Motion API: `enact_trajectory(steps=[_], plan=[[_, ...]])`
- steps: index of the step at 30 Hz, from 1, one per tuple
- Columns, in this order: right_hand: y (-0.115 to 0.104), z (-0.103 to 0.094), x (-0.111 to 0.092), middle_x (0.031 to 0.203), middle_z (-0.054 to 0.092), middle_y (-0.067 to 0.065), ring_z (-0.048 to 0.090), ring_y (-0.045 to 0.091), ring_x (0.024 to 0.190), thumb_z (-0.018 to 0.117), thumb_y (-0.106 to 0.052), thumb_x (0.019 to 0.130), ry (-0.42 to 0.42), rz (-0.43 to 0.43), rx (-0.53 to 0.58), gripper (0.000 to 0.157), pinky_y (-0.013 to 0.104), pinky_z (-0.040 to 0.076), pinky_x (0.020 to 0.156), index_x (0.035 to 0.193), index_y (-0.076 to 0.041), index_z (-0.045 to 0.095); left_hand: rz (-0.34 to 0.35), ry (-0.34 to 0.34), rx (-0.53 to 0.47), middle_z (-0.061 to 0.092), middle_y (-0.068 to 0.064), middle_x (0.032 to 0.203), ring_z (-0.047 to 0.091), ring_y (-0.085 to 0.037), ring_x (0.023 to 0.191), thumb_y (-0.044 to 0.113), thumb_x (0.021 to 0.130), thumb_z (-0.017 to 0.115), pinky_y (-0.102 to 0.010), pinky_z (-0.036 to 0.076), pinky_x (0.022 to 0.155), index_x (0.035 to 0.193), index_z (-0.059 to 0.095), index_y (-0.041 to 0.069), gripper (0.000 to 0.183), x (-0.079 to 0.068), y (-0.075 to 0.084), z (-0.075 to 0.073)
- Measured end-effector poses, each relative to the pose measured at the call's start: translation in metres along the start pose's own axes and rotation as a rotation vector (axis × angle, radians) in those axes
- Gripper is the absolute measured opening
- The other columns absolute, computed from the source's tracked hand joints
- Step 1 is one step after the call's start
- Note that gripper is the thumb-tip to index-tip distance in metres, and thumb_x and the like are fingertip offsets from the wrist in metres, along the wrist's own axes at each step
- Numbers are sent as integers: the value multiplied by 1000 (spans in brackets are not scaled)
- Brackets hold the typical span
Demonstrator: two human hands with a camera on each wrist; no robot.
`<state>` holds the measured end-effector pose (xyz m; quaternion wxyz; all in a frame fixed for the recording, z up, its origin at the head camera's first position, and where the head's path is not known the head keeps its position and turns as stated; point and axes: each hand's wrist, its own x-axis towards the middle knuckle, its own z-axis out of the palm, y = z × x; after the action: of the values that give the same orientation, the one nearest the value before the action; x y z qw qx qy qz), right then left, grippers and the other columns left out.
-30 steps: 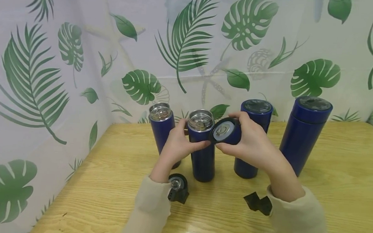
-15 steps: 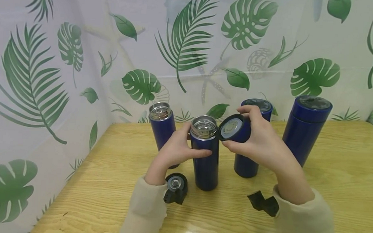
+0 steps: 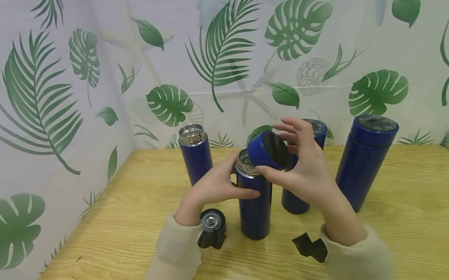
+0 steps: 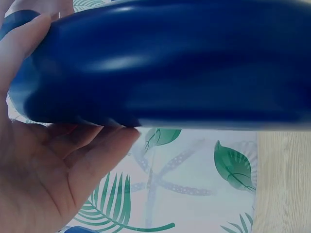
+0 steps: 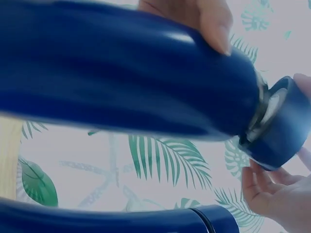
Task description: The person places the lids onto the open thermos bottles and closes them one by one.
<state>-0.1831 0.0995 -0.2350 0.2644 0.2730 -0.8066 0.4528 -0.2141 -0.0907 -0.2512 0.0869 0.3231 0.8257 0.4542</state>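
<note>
Gripped bottle [image 3: 256, 213] mid-frame in left hand [image 3: 218, 183], apparently for steadiness; held cap [image 3: 267, 150] tilted at its mouth [image 3: 246, 168] in right hand [image 3: 305, 174].

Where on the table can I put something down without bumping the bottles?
The table has room left of the upturned lid, up to the leafy cloth, and right of the rightmost bottle. The middle is crowded: the left hand holds an open bottle, the right hand a tilted cap at its mouth.
</note>
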Motion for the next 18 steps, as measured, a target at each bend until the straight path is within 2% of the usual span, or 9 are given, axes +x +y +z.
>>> enact_trajectory(steps=[4, 5, 8, 11, 15, 18], plan=[[0, 6, 1, 126, 39, 15, 43, 30, 113, 76, 3, 63, 44, -33, 46, 82, 46, 37, 87, 128, -4, 27, 46, -6, -17, 51, 1, 118, 49, -12, 106, 18, 72, 75, -27, 44, 80, 133, 32, 16, 74, 6, -17, 3], [1, 8, 1, 127, 38, 14, 43, 28, 113, 76, 4, 63, 49, -35, 57, 81, 43, 38, 88, 127, -3, 27, 57, -6, -23, 51, 2, 118, 49, -11, 105, 19, 71, 75, -27, 45, 79, 133, 32, 18, 75, 7, -22, 3], [3, 12, 2, 124, 40, 13, 44, 24, 112, 76, 6, 63, 61, -40, 79, 80, 31, 40, 86, 126, -2, 28, 73, -6, -34, 52, 3, 116, 50, -10, 103, 19, 71, 76, -27, 46, 77, 132, 33, 19, 75, 8, -24, 4], [5, 16, 2, 119, 45, 14, 46, 21, 110, 76, 5, 62, 70, -59, 78, 79, 25, 40, 84, 125, -1, 30, 98, -6, -43, 52, 3, 116, 51, -10, 102, 17, 70, 76, -28, 45, 79, 132, 34, 20, 74, 9, -24, 4], [6, 22, 2, 115, 45, 16, 48, 21, 107, 77, 4, 62, 81, -94, 73, 76, 32, 40, 86, 123, -1, 34, 115, -13, -67, 52, 2, 115, 52, -11, 99, 15, 70, 76, -28, 46, 77, 132, 34, 20, 74, 9, -25, 4], [7, 25, 2, 116, 42, 16, 49, 20, 106, 77, 4, 62, 85, -113, 74, 73, 31, 41, 86, 122, 0, 35, 114, -19, -79, 52, 1, 115, 52, -11, 98, 15, 71, 75, -29, 47, 74, 132, 34, 21, 74, 9, -26, 4]])
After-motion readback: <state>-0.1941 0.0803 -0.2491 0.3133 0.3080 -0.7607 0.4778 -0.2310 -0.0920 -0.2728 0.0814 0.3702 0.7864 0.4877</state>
